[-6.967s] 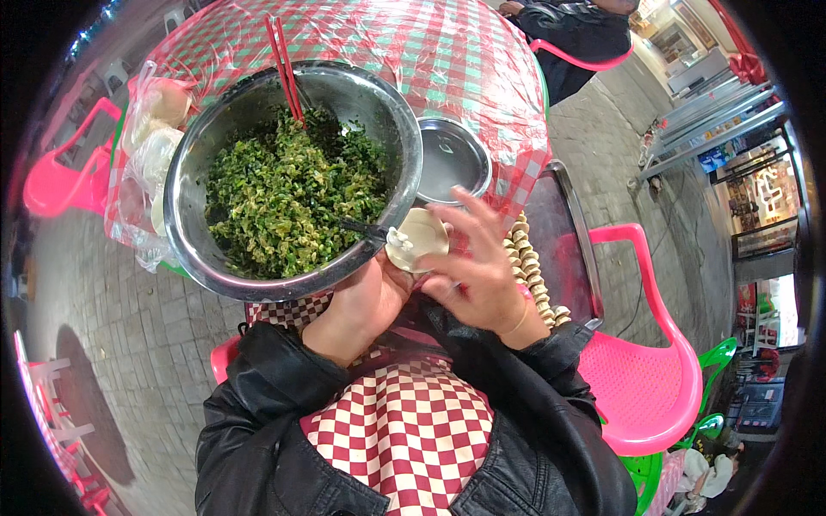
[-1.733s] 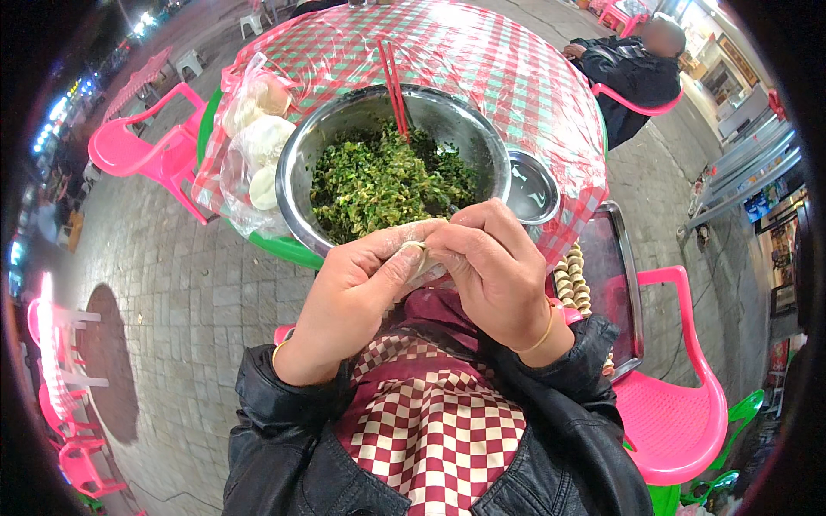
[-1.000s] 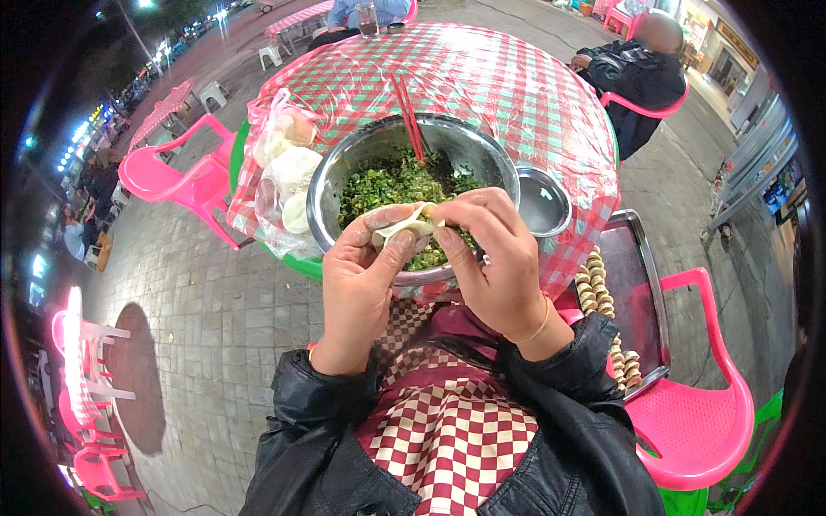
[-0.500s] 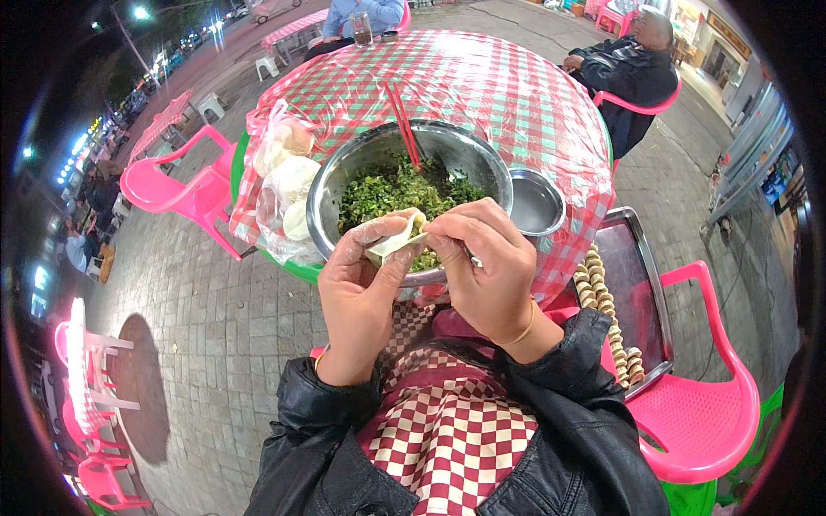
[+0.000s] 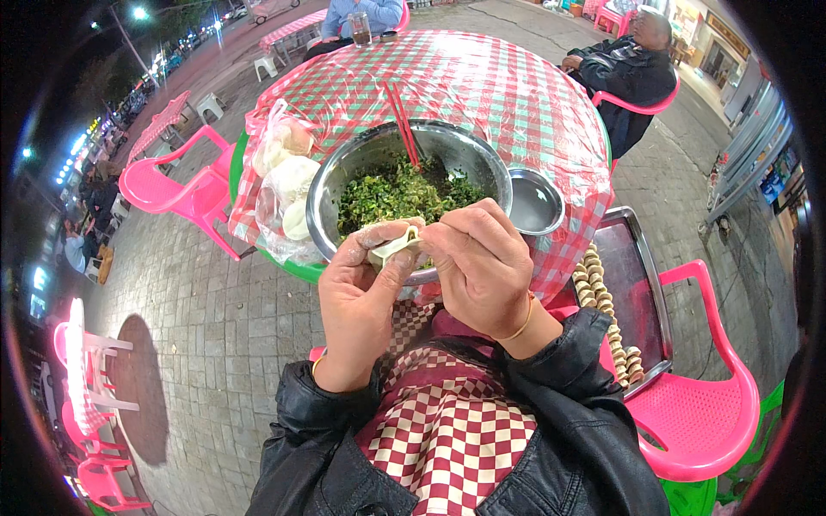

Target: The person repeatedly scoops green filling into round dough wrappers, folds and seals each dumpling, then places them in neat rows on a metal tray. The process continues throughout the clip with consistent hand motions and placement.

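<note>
Over the near rim of a steel bowl (image 5: 322,225), both hands pinch one dumpling (image 5: 394,248), a pale dough wrapper folded over its filling. My left hand (image 5: 360,288) is closed, gripping the folded wrapper between floury fingers and thumb. My right hand (image 5: 483,268) is closed too, its fingertips pressing the wrapper's right edge; they partly hide the dumpling. Chopped green filling (image 5: 387,193) lies in the bowl, and red chopsticks (image 5: 401,125) stand in it. Left of the bowl, a clear plastic bag (image 5: 284,172) holds pale dough wrappers.
A smaller steel bowl (image 5: 535,203) sits right of the large one on the checked tablecloth (image 5: 516,95). At lower right, a metal tray (image 5: 637,284) with rows of finished dumplings (image 5: 600,297) rests on a pink chair (image 5: 697,421). Two people sit beyond the table.
My right fingers have turned inward and closed over the wrapper's right side. The dumpling's opening looks narrower, and less of the wrapper shows.
</note>
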{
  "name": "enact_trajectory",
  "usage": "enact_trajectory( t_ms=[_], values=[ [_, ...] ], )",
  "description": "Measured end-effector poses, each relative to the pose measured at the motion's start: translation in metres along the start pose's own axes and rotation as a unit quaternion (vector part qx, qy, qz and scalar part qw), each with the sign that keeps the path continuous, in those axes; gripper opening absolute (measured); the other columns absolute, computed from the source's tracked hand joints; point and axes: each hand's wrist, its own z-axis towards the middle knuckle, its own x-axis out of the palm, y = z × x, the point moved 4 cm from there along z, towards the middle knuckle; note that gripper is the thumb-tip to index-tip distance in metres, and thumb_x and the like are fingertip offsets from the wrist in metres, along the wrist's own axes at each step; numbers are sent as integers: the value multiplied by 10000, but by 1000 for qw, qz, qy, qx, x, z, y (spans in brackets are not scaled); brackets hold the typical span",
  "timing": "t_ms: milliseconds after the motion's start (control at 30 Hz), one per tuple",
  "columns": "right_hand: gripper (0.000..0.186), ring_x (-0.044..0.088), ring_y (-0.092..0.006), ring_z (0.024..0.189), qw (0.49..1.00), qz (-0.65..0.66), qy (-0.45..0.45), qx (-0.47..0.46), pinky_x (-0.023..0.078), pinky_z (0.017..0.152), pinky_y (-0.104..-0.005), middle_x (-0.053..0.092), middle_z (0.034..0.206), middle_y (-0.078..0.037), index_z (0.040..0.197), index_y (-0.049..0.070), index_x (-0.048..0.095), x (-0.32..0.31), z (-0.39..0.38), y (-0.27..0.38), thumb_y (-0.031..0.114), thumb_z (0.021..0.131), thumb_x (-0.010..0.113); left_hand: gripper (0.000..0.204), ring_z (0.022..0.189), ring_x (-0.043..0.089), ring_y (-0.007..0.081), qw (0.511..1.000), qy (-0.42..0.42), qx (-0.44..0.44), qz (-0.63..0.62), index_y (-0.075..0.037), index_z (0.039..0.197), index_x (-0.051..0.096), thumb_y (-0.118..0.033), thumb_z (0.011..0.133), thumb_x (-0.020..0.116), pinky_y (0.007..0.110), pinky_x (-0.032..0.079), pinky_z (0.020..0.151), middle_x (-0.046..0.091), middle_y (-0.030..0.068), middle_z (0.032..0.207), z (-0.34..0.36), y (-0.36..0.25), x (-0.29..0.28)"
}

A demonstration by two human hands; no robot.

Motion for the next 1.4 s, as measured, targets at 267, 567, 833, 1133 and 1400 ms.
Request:
enact_trajectory(
  t_ms=[267, 567, 833, 1133, 1400],
  values=[
    [212, 652, -302, 838, 997, 76, -7, 34, 557, 746, -384, 668, 949, -114, 997, -19, 755, 8, 4, -5, -52, 790, 790, 256, 1088, 755, 189, 997, 1, -41, 58, 26, 1321, 625, 7, 1068, 655, 304, 653, 858, 740, 133, 1236, 1, -3, -7],
    [235, 650, -301, 860, 996, 81, 45, 7, 562, 761, -383, 657, 950, -112, 1006, -10, 761, 8, 8, -7, -65, 778, 765, 282, 1058, 695, 101, 993, -7, -96, 65, 45, 1317, 624, 7, 1048, 698, 240, 558, 880, 729, 77, 1210, 0, -7, -6],
    [213, 642, -309, 865, 997, 70, 43, 10, 561, 771, -384, 661, 952, -115, 991, 5, 758, 13, 10, -8, -64, 790, 768, 351, 998, 737, 133, 991, 24, -87, 102, 33, 1344, 609, -1, 1008, 705, 270, 634, 775, 739, 77, 1171, 10, -7, -9],
    [161, 663, -311, 897, 995, 69, 72, 12, 572, 796, -394, 673, 943, -103, 959, 5, 744, 13, 9, -13, -33, 814, 801, 446, 1128, 689, 132, 973, 120, -46, 189, 43, 1385, 562, 112, 963, 687, 289, 586, 959, 689, 107, 1269, 25, -15, -5],
    [154, 725, -253, 872, 992, 100, -1, 71, 584, 761, -341, 732, 954, -127, 1006, -8, 787, 1, 9, -16, -28, 864, 844, 344, 1215, 697, 205, 953, 92, 196, 211, 42, 1322, 614, 64, 1000, 734, 315, 612, 958, 669, 236, 1415, 10, -14, 1]
  ],
)
